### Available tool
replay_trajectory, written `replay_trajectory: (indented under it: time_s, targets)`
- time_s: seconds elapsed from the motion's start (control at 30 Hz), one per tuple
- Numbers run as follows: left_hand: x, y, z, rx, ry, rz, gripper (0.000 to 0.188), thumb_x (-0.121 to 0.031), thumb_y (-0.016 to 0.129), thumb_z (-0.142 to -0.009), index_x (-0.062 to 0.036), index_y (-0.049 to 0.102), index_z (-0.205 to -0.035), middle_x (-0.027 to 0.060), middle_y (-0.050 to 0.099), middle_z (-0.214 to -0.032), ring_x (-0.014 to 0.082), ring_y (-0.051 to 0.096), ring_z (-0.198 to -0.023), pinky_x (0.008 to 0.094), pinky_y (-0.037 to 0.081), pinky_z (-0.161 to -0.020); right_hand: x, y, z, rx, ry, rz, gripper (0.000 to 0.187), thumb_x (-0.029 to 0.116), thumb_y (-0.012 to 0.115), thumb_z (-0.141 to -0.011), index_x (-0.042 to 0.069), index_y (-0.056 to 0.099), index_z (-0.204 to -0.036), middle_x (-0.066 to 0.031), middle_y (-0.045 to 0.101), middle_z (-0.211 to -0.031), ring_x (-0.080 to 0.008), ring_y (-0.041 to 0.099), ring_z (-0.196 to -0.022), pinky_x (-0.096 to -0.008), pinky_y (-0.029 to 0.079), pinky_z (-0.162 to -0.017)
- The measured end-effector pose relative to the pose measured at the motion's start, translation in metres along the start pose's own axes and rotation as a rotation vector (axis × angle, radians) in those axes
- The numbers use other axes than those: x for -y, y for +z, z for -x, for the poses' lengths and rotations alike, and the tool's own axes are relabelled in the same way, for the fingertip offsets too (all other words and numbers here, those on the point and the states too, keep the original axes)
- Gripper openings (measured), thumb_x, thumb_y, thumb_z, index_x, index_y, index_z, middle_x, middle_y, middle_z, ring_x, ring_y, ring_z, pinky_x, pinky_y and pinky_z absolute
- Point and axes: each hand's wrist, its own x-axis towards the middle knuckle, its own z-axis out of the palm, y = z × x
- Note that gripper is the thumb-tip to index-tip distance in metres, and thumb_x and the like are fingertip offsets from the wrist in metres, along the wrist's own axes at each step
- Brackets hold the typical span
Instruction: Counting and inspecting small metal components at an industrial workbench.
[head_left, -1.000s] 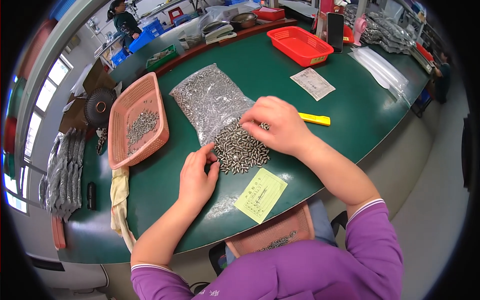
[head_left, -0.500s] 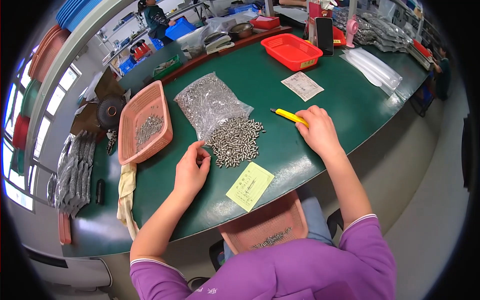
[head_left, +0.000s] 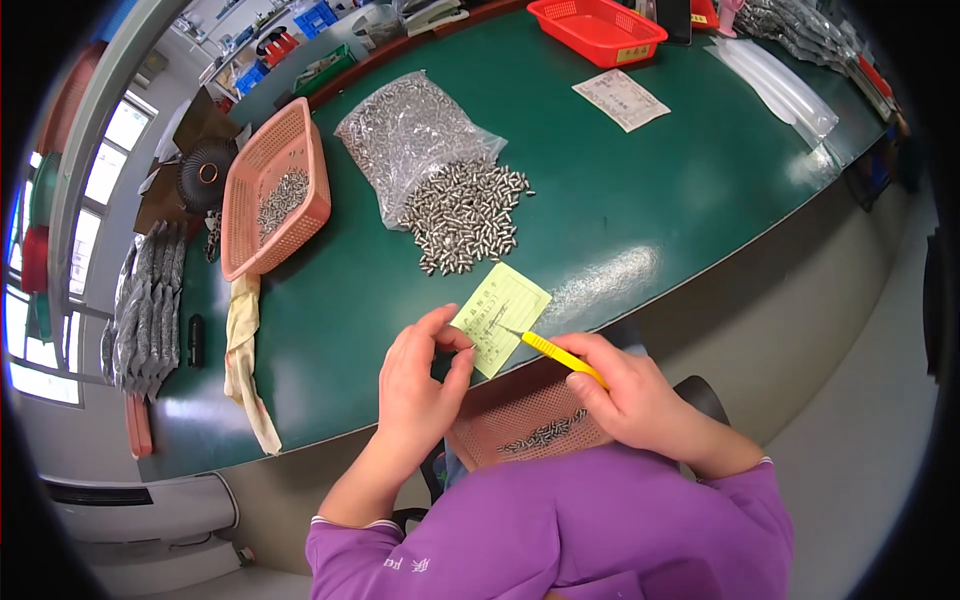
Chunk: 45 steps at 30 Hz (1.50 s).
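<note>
My right hand grips a yellow craft knife. Its thin tip points left, over a pale green paper slip at the table's near edge. Beside the slip's lower left side is my left hand, thumb and fingertips drawn together; whatever sits between them is too small to make out. Farther in, a heap of small pointed metal pieces spills from the mouth of a clear plastic bag full of the same pieces. Below the table edge, a pink basket with some dark metal pieces is partly covered by my right hand.
A pink basket with metal pieces stands left of the bag, near a cloth strip and stacked filled bags. Toward the back are a red basket, a paper sheet and clear plastic sleeves on the green table.
Both hands have come back toward my body and closer together. The left has left the heap's edge for the slip; the right has brought the craft knife over the slip. The view has tilted down.
</note>
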Motion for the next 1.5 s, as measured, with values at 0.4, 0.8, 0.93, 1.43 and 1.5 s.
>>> replay_trajectory:
  time_s: [0.4,0.8,0.93,1.43,1.5]
  targets:
    - [0.0,0.011,0.008,-0.029,-0.057,0.016,0.019,0.005,0.075,-0.078,-0.0014,0.065,-0.093,0.011,0.062,-0.1,0.0253,0.062,-0.092,0.0344,0.052,-0.078,0.013,0.016,0.001,0.097,-0.118,0.392,0.065,0.002,0.063,-0.086,0.015,0.05,-0.148,-0.0067,0.06,-0.089,-0.0272,0.063,-0.064,-0.0372,0.055,-0.052]
    - [0.0,0.014,0.005,-0.058,-0.074,0.014,0.017,0.005,0.075,-0.075,-0.002,0.064,-0.086,0.0101,0.062,-0.097,0.0257,0.061,-0.09,0.0356,0.051,-0.078,0.017,0.022,-0.006,0.107,-0.13,0.439,0.065,0.003,0.065,-0.083,0.013,0.053,-0.146,-0.003,0.056,-0.082,-0.0199,0.06,-0.061,-0.0334,0.053,-0.05]
    - [0.0,0.016,0.005,-0.078,-0.078,0.017,0.019,0.004,0.076,-0.072,-0.004,0.064,-0.084,0.0093,0.062,-0.095,0.0281,0.062,-0.089,0.0378,0.05,-0.077,0.016,0.023,-0.006,0.106,-0.13,0.424,0.065,0.003,0.065,-0.083,0.013,0.053,-0.146,-0.0025,0.056,-0.083,-0.0195,0.06,-0.061,-0.0329,0.052,-0.049]
    - [0.004,0.015,0.005,-0.087,-0.037,0.019,0.018,0.004,0.076,-0.072,-0.004,0.064,-0.083,0.0086,0.062,-0.094,0.0277,0.061,-0.086,0.0373,0.05,-0.074,0.024,0.018,-0.012,0.18,-0.106,0.479,0.063,0.004,0.065,-0.084,0.012,0.053,-0.145,-0.0056,0.058,-0.084,-0.022,0.061,-0.061,-0.0351,0.053,-0.051]
    - [0.001,0.015,0.005,-0.088,-0.041,0.015,0.018,0.004,0.076,-0.073,-0.004,0.064,-0.083,0.0086,0.062,-0.094,0.0277,0.061,-0.087,0.0374,0.05,-0.075,0.019,0.018,-0.009,0.109,-0.103,0.352,0.063,0.003,0.065,-0.084,0.012,0.053,-0.145,-0.0064,0.058,-0.083,-0.0237,0.061,-0.062,-0.0359,0.053,-0.051]
